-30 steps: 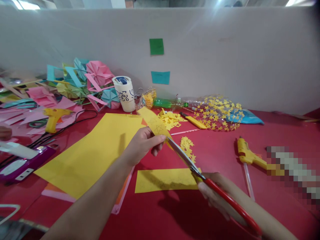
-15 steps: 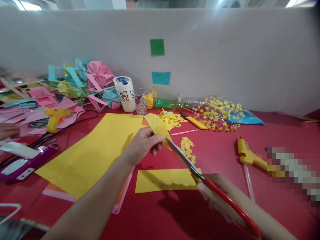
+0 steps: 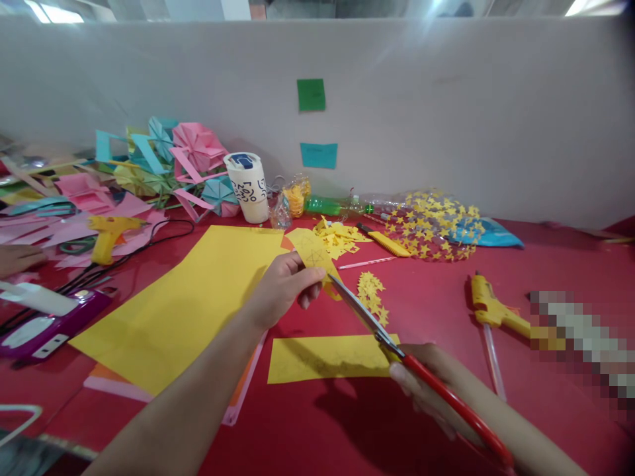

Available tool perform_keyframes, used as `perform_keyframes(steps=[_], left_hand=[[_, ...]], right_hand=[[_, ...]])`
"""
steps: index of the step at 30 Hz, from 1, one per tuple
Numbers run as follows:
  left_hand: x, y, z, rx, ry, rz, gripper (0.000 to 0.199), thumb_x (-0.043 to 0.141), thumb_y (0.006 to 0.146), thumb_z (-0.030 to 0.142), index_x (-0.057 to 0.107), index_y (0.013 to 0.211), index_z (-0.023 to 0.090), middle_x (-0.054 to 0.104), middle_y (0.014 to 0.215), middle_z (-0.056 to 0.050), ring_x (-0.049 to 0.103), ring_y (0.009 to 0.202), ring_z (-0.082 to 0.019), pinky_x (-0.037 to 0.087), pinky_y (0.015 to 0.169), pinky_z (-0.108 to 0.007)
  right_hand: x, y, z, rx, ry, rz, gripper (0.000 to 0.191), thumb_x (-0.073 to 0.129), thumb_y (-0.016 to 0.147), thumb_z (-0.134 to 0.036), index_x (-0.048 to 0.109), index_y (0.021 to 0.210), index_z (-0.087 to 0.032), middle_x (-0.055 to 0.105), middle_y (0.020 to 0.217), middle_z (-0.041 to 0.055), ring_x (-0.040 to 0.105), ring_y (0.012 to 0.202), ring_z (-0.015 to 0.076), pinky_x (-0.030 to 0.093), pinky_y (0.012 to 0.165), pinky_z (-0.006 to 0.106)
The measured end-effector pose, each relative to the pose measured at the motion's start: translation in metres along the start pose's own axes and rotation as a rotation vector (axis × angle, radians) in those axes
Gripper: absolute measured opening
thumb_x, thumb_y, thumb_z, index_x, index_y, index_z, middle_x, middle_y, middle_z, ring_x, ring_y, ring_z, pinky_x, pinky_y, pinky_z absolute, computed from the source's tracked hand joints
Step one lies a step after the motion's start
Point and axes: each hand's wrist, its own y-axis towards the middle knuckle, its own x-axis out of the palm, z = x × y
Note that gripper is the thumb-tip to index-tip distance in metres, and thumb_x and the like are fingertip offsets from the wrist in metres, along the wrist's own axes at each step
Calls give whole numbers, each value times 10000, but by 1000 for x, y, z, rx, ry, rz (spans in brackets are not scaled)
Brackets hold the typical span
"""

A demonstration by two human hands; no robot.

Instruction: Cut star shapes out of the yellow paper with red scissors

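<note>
My left hand (image 3: 290,284) pinches a strip of yellow paper (image 3: 311,250) with stars drawn on it. My right hand (image 3: 426,383) is closed round the red handles of a pair of scissors (image 3: 364,318); the blades' tips meet the strip's lower edge beside my left thumb. Below them a second yellow strip (image 3: 317,360) with faint drawn marks lies flat on the red table. Small cut-out yellow stars (image 3: 372,294) form a pile just right of the blades. Behind the held strip sits a heap of yellow paper scraps (image 3: 338,238).
Large yellow sheets (image 3: 198,297) spread at left, near a yellow glue gun (image 3: 106,235) and a purple power strip (image 3: 54,324). Another glue gun (image 3: 489,301) lies at right. A tumbler (image 3: 248,188), a cutter knife (image 3: 389,242) and a star-covered bottle (image 3: 431,225) stand or lie behind. Another person's hand (image 3: 17,260) shows at far left.
The scissors' handles have drawn slightly closer together. My left hand and the strip stay almost where they were. The other person's hand at far left has shifted slightly right.
</note>
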Motion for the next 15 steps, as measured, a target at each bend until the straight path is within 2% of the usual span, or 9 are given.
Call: perform_keyframes(steps=[5, 9, 12, 15], left_hand=[[6, -3, -3, 81, 73, 29, 290, 638, 822, 296, 623, 579, 140, 587, 497, 18, 510, 405, -55, 411, 417, -168], [14, -9, -6, 139, 81, 50, 324, 617, 842, 313, 618, 565, 145, 573, 504, 12, 519, 435, -71, 422, 429, -184], [22, -12, -7, 150, 62, 76, 299, 617, 844, 292, 617, 581, 148, 575, 523, 15, 525, 447, -74, 428, 441, -191], [29, -14, -8, 134, 24, 111, 289, 612, 850, 292, 627, 600, 148, 594, 554, 9, 543, 466, -80, 449, 464, -200]], right_hand=[[-1, 1, 7, -70, 16, -3, 531, 479, 853, -711, 435, 721, -199, 428, 580, -51, 384, 392, 65, 284, 359, 177], [0, 1, 8, -143, 63, -15, 534, 465, 870, -705, 442, 716, -194, 445, 562, -52, 368, 382, 58, 260, 367, 186], [4, 1, 7, -149, 128, -5, 531, 478, 864, -708, 428, 703, -205, 414, 501, -72, 339, 370, 57, 225, 359, 190], [9, 2, 6, -127, 191, 26, 532, 528, 837, -707, 406, 685, -211, 406, 514, -75, 340, 379, 55, 239, 365, 190]])
